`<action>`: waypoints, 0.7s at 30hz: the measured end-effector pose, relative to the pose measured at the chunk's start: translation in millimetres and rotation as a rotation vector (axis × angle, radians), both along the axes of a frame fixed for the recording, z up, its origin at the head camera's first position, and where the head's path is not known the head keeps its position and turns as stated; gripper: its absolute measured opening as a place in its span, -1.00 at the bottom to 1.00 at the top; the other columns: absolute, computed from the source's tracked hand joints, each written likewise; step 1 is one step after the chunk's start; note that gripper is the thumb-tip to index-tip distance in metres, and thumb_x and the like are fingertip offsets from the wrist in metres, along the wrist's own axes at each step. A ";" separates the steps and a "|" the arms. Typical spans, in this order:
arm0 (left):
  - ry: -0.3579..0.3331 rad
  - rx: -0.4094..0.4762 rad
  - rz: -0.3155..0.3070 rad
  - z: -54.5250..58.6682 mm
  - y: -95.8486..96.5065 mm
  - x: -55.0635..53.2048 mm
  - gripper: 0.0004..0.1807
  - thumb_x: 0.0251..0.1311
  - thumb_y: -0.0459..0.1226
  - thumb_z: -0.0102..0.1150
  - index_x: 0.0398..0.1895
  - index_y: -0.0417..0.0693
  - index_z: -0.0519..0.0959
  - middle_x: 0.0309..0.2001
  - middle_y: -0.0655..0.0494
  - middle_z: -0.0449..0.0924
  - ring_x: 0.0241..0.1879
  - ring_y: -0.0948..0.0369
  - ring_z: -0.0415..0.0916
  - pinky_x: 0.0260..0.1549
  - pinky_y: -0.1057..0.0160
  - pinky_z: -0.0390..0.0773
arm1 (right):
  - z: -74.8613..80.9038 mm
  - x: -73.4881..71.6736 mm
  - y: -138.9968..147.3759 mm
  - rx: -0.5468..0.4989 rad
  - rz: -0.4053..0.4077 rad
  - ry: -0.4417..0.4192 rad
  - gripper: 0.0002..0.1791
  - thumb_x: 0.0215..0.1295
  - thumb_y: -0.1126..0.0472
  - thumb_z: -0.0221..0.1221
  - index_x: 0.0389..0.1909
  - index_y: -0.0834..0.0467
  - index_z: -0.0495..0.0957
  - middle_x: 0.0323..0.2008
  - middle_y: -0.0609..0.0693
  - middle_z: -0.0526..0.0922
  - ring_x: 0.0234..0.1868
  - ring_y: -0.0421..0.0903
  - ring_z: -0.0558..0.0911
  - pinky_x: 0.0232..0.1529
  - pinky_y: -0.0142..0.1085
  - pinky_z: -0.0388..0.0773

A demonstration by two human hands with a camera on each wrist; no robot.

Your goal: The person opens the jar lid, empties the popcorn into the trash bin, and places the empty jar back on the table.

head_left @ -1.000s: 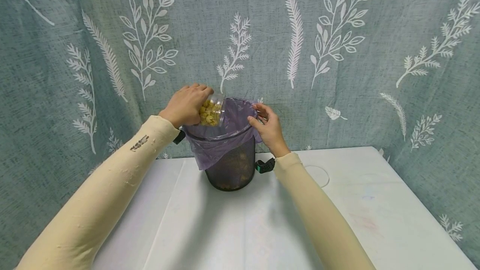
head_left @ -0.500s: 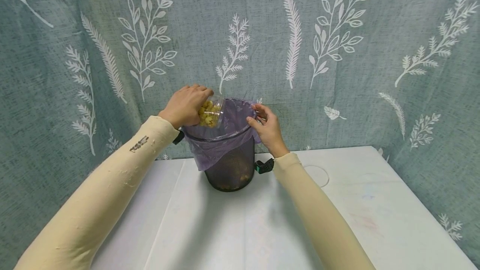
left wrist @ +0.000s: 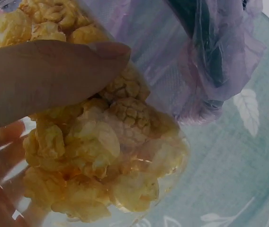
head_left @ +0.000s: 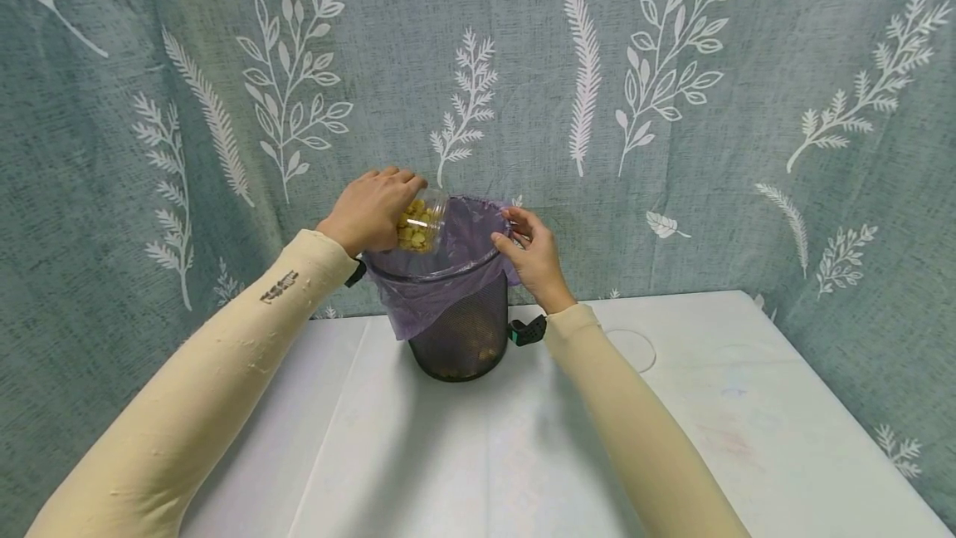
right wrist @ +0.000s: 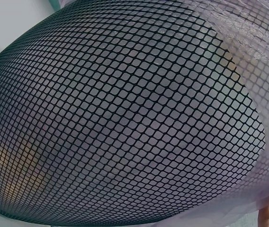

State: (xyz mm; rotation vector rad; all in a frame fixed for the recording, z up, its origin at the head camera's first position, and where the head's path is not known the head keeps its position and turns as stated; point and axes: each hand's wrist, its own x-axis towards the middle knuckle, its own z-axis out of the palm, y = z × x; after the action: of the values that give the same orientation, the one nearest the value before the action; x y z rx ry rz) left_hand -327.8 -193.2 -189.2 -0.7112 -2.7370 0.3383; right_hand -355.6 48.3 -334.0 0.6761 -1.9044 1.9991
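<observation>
My left hand [head_left: 377, 207] grips a clear plastic jar [head_left: 439, 210], tipped onto its side over the bin with its mouth end to the right. Yellow popcorn [left wrist: 77, 151] fills part of the jar, and the thumb lies across its wall in the left wrist view. The black mesh waste bin [head_left: 463, 339] stands upright on the table, lined with a purple bin bag [head_left: 478, 227] folded out over the rim. At the right side of that rim, my right hand [head_left: 536, 260] holds the bag's edge between thumb and fingers. Pale yellow lumps show dimly through the mesh [right wrist: 18, 165] low down.
A thin clear ring [head_left: 653, 351] lies on the white table [head_left: 709, 422], right of the bin. Close behind the bin hangs a green-grey curtain [head_left: 523, 106] with white leaf prints. The table's right edge runs diagonally toward the front.
The popcorn in the tilted jar has shifted, and its pile looks somewhat smaller. Both hands and the bin stay nearly in place.
</observation>
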 end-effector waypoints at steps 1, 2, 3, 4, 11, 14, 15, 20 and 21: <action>0.001 -0.005 0.000 0.0 0.3 0.0 -0.20 -0.14 -0.44 0.51 0.30 -0.27 0.46 0.19 -0.21 0.57 0.22 -0.18 0.46 0.32 -0.19 0.39 | -0.1 -0.1 0.1 0.000 0.001 0.001 -0.37 0.50 0.34 0.25 0.49 0.39 0.29 0.41 0.27 0.44 0.44 0.15 0.41 0.47 -0.17 0.34; 0.002 -0.009 0.001 0.2 0.9 0.5 -0.21 -0.13 -0.45 0.51 0.31 -0.26 0.47 0.19 -0.20 0.57 0.22 -0.18 0.46 0.33 -0.18 0.38 | -0.2 -0.4 0.1 -0.001 0.004 0.002 -0.37 0.50 0.33 0.25 0.49 0.39 0.30 0.41 0.27 0.44 0.44 0.15 0.41 0.47 -0.17 0.34; 0.003 -0.012 0.002 0.4 1.4 0.6 -0.20 -0.13 -0.45 0.51 0.32 -0.26 0.47 0.20 -0.20 0.57 0.23 -0.18 0.45 0.34 -0.18 0.37 | -0.3 -0.5 0.3 -0.001 0.006 0.002 -0.37 0.50 0.33 0.25 0.49 0.39 0.29 0.41 0.27 0.43 0.44 0.15 0.41 0.47 -0.16 0.33; 0.003 -0.015 0.003 0.6 1.9 0.6 -0.20 -0.12 -0.45 0.51 0.33 -0.25 0.47 0.20 -0.20 0.57 0.24 -0.18 0.45 0.35 -0.18 0.36 | -0.4 -0.8 0.4 -0.002 0.007 0.002 -0.37 0.50 0.33 0.25 0.49 0.38 0.30 0.41 0.27 0.44 0.44 0.15 0.41 0.47 -0.16 0.33; 0.018 -0.046 -0.014 1.1 5.2 0.4 -0.22 -0.02 -0.43 0.51 0.37 -0.23 0.47 0.29 -0.19 0.54 0.34 -0.17 0.40 0.40 -0.17 0.33 | -0.7 -0.9 1.4 -0.001 0.004 -0.001 -0.38 0.50 0.33 0.25 0.49 0.37 0.30 0.41 0.25 0.44 0.44 0.13 0.41 0.47 -0.20 0.33; 0.023 -0.056 -0.021 0.9 6.2 0.7 -0.24 0.00 -0.42 0.52 0.36 -0.21 0.48 0.28 -0.18 0.55 0.32 -0.17 0.41 0.40 -0.16 0.33 | -0.6 -0.6 1.3 -0.004 0.005 0.000 -0.38 0.50 0.34 0.25 0.49 0.38 0.30 0.41 0.26 0.44 0.44 0.14 0.41 0.47 -0.18 0.33; 0.023 -0.058 -0.023 0.9 6.5 0.8 -0.23 -0.01 -0.41 0.53 0.36 -0.22 0.48 0.28 -0.18 0.55 0.32 -0.17 0.42 0.40 -0.16 0.33 | -0.4 -0.3 1.3 -0.004 0.005 -0.001 -0.38 0.50 0.34 0.25 0.49 0.38 0.30 0.41 0.27 0.44 0.44 0.14 0.41 0.48 -0.17 0.33; 0.025 -0.068 -0.027 0.7 7.4 1.7 -0.18 -0.05 -0.31 0.62 0.35 -0.22 0.49 0.27 -0.18 0.56 0.31 -0.16 0.43 0.40 -0.16 0.33 | -0.7 -1.5 0.4 -0.005 0.001 0.001 -0.39 0.50 0.33 0.25 0.48 0.37 0.31 0.40 0.26 0.45 0.44 0.13 0.41 0.48 -0.18 0.33; 0.027 -0.070 -0.029 0.5 7.3 1.6 -0.18 -0.06 -0.31 0.62 0.34 -0.22 0.49 0.26 -0.18 0.57 0.30 -0.17 0.43 0.40 -0.16 0.33 | -0.8 -1.8 0.3 -0.006 0.000 0.003 -0.39 0.50 0.33 0.25 0.48 0.37 0.31 0.40 0.26 0.45 0.44 0.13 0.41 0.47 -0.18 0.33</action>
State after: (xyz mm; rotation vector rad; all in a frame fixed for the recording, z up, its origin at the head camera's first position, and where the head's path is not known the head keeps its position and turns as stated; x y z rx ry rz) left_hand -326.2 -185.9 -188.7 -0.7582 -2.6982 0.4362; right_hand -357.4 48.6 -334.8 0.6779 -1.8963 2.0015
